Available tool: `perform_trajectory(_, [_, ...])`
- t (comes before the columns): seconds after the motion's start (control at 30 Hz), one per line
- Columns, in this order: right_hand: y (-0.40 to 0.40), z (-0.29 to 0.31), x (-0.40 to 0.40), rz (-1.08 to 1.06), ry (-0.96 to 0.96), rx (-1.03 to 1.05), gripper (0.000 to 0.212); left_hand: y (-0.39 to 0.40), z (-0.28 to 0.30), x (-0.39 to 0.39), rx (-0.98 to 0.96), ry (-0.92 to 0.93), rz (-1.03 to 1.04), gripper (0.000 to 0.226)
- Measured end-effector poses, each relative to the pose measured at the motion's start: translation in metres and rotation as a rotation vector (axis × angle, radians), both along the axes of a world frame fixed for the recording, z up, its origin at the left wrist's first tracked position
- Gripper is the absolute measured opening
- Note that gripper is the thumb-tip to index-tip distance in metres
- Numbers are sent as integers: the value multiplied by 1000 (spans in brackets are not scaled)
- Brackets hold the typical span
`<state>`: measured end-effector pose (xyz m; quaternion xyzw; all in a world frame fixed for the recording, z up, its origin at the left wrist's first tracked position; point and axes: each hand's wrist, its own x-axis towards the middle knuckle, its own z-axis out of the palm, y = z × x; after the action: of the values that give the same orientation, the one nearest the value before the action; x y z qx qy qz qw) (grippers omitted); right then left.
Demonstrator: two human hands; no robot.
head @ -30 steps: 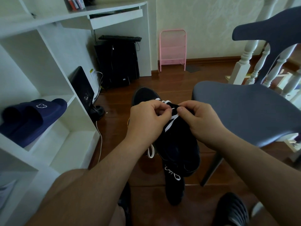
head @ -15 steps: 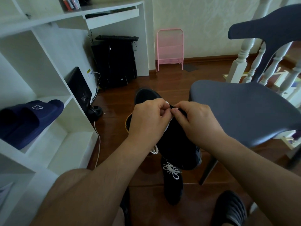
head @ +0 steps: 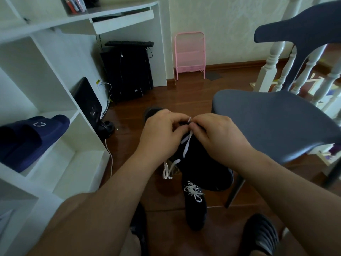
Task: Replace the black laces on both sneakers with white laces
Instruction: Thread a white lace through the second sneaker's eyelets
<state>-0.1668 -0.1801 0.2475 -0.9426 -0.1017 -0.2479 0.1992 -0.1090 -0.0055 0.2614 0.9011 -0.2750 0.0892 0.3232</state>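
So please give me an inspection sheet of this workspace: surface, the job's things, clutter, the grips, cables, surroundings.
Surface: dark wooden floor, glossy.
Job's things: black sneaker held up, white lace partly threaded, loose end hanging below; second sneaker on the floor, already white-laced.
Clutter: navy slippers on the white shelf; pink rack by the wall.
Grips: left hand and right hand both pinch the lace at the sneaker's top.
Cables: white cable down beside the shelf; dark ones at the black computer tower.
Surroundings: grey chair on the right, white banister behind it.
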Motion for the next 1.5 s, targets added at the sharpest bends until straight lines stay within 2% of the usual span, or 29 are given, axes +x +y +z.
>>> perform_trajectory(0.13, [-2,-4,-4,-2,49,-7,33,3,8,4,-102,372,-98,15])
perform_trajectory(0.27, [5,-3,-6,22,77,-25,37,1,9,6,-222,405,-33,17])
perform_trajectory(0.3, [7,-4,-5,26,80,-27,35,-1,9,5,-308,402,-14,16])
perform_trajectory(0.4, [13,-7,-4,32,112,-61,34,-5,18,6,-748,473,-13,18])
perform_trajectory(0.43, [14,-9,-3,27,113,-56,35,-4,20,7,-817,503,-56,19])
perform_trajectory(0.47, [13,-10,-3,20,101,-35,34,-2,22,6,-780,511,-112,19])
perform_trajectory(0.53, [9,-11,-1,-9,66,32,27,1,22,1,-585,501,-251,20])
perform_trajectory(0.6, [5,-11,-1,-51,51,118,20,2,18,-2,-451,513,-326,32])
perform_trajectory(0.67, [3,-11,-1,-114,79,208,24,4,13,-2,-334,403,-247,39])
perform_trajectory(0.73, [2,-11,-1,-193,119,323,28,6,10,-3,-276,249,-79,19])
perform_trajectory(0.77, [1,-11,-1,-234,127,387,28,8,10,-5,-266,236,-28,6])
perform_trajectory(0.87, [-1,-7,0,-346,135,552,32,12,1,-6,-110,318,-10,36])
perform_trajectory(0.93, [0,-4,0,-401,116,629,37,13,-2,-9,82,379,-30,49])
perform_trajectory(1.0, [3,-1,-1,-416,84,691,40,13,-7,-9,179,372,-22,55])
perform_trajectory(1.1, [14,-2,-3,-352,70,766,37,12,-14,-3,91,273,77,34])
perform_trajectory(1.17, [21,-3,-3,-288,83,858,43,11,-16,2,-13,158,157,22])
perform_trajectory(1.23, [24,2,-1,-196,152,1186,49,11,-16,6,-74,-14,186,20])
perform_trajectory(1.3, [22,11,1,-139,272,1554,41,10,-16,7,-61,-184,164,22])
perform_trajectory(1.33, [20,14,2,-140,321,1655,37,9,-17,8,-41,-244,151,22])
perform_trajectory(1.4, [14,16,6,-158,381,1735,30,7,-18,7,-14,-295,132,22])
perform_trajectory(1.5, [13,18,8,-171,391,1759,17,3,-20,5,-32,-229,120,28])
